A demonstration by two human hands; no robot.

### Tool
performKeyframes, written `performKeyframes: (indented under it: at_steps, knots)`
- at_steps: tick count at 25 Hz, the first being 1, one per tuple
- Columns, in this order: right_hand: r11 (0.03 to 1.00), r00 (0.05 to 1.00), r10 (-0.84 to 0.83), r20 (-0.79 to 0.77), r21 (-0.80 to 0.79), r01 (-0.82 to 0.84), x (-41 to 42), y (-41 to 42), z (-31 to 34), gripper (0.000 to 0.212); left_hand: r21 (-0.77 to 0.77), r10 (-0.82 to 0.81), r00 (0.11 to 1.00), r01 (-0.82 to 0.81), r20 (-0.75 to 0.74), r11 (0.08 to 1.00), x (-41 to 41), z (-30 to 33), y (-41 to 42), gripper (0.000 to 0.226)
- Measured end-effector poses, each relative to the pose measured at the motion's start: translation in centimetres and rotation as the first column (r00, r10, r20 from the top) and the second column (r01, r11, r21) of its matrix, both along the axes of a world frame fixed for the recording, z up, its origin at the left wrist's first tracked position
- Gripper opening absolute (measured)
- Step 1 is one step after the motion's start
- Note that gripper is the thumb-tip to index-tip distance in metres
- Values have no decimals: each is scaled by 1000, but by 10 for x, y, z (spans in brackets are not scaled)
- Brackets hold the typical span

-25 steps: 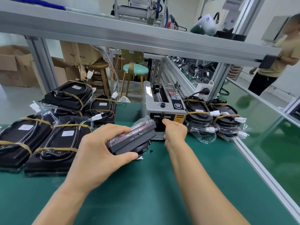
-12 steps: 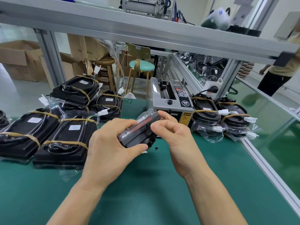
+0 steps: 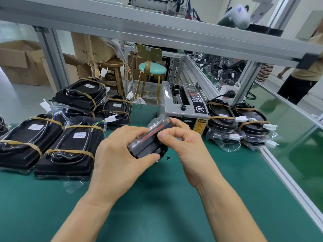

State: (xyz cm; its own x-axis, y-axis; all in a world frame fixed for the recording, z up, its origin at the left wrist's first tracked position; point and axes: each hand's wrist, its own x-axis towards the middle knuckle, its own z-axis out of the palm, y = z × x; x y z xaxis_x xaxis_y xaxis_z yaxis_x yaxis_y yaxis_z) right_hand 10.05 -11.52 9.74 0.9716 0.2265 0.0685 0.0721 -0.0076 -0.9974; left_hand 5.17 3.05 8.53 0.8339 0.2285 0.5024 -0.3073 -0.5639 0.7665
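Observation:
A black speaker unit [image 3: 150, 145] with a clear plastic bag and a red strip on its top is held above the green mat [image 3: 157, 206]. My left hand [image 3: 120, 154] grips it from the left, thumb under its near edge. My right hand [image 3: 183, 142] curls over its right end, thumb and fingers pinching at the top edge. Whether a strip of tape lies under those fingers cannot be told. A grey tape dispenser [image 3: 183, 109] stands right behind the hands.
Several taped black speaker units [image 3: 75, 147] lie at the left, and more bagged ones [image 3: 236, 123] at the right beside the dispenser. A tiny black screw [image 3: 168, 157] lies on the mat. An aluminium rail [image 3: 288, 186] bounds the table's right edge. A person [image 3: 304, 74] stands far right.
My right hand left the dispenser's front slot and came back onto the held unit's top right end. The left hand kept its grip throughout.

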Motion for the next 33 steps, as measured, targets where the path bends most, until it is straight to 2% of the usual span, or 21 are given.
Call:
performKeyframes:
  at_steps: [7,18,26,33]
  knots:
    - [999,999,-43,20,3,43,-1,1,-3,10,8,7,1000,-7,4,1000,0,-1,-2,51]
    - [990,998,17,-67,142,-7,0,0,-2,13,-8,0,1000,0,10,1000,-1,-1,-3,49]
    - [997,1000,-17,-15,78,19,0,2,-3,7,-9,-8,1000,8,11,1000,0,-2,-4,49]
    - [997,995,-77,59,10,76,-3,4,-7,11,7,-1,1000,1,22,1000,-1,-3,-3,50]
